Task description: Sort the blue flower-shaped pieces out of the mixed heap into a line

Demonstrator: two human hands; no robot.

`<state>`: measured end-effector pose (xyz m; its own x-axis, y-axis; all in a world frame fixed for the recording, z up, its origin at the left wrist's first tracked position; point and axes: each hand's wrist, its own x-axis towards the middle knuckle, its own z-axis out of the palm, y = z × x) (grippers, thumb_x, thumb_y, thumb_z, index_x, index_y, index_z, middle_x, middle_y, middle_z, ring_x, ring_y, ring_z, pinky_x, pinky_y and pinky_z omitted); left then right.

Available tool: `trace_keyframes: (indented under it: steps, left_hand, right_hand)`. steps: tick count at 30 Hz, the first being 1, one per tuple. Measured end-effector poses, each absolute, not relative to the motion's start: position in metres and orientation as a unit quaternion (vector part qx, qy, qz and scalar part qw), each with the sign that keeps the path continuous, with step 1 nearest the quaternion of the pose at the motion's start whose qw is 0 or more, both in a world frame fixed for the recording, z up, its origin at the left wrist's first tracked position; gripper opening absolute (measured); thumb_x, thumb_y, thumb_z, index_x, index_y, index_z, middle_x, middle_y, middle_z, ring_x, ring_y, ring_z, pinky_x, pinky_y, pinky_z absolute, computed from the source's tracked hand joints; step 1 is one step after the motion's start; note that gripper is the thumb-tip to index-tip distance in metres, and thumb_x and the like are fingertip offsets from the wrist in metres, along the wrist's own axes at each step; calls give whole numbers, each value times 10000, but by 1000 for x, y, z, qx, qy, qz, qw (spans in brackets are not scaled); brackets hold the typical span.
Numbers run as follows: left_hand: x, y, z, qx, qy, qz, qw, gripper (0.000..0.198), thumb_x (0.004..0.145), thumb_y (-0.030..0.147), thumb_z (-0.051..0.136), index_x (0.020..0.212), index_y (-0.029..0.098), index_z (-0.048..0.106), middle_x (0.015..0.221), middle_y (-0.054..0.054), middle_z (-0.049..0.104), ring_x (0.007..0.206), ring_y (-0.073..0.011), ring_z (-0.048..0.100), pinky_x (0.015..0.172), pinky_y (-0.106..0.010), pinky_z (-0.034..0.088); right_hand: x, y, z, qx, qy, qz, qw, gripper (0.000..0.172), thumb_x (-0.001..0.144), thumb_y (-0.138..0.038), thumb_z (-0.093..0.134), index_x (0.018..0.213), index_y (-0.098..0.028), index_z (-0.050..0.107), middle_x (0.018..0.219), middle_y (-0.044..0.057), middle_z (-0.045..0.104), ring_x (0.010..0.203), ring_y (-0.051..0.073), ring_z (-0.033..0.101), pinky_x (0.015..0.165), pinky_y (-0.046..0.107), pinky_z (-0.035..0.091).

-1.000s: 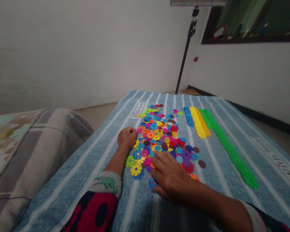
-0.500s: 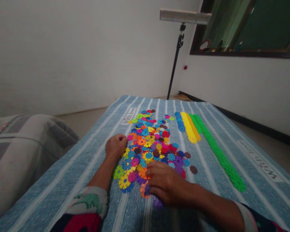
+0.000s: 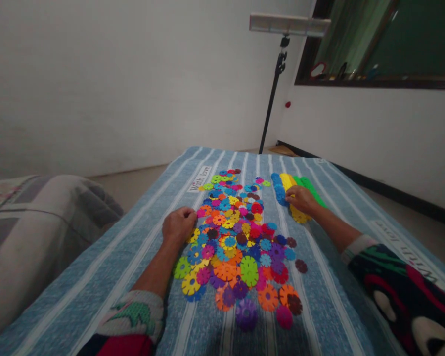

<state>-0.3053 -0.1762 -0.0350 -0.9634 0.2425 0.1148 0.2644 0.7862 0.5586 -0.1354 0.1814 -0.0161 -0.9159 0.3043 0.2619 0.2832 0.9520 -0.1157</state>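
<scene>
A loose pile of notched plastic flower discs [image 3: 228, 242] in many colours spreads over the middle of the striped cloth. My left hand [image 3: 178, 227] rests at the pile's left edge, fingers curled closed; whether anything is inside them is hidden. Over to the right, my right hand [image 3: 302, 199] is pinched closed at the near end of a row of blue discs [image 3: 279, 188]. What its fingertips hold, if anything, cannot be made out. Beside that row lie a yellow row [image 3: 287, 181] and a long green row [image 3: 311, 187], both partly covered by my right hand and forearm.
A blue cloth with white stripes [image 3: 133, 247] covers the table. Grey fabric [image 3: 59, 237] bulges at the left. Behind the table stands a black pole [image 3: 272, 99] with a horizontal bar on top, near a dark-framed window [image 3: 393, 44].
My right hand has moved from the near part of the pile, away and right, to the blue row. Discs it covered now show, including a light green one. My left hand stays put.
</scene>
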Motion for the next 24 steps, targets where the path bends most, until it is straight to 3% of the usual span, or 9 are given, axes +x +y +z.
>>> trace_keyframes:
  steps: [13,24]
  left_hand:
    - [-305,-176,-36,-137,-943,-303,29,276,745,363,495,812,224,724,770,-26,729,762,-203,643,597,-263,405]
    - [-306,-176,-37,-144,-944,-294,34,290,755,365,497,832,210,730,806,-39,732,772,-206,644,619,-275,403]
  right_hand:
    - [-141,179,-18,-156,-983,-69,72,233,830,-260,619,1011,-162,728,1062,123,684,1043,241,579,860,300,406]
    - [-139,168,-18,-140,-985,-90,50,242,839,-270,610,1028,-166,720,1036,117,682,1018,241,590,810,290,403]
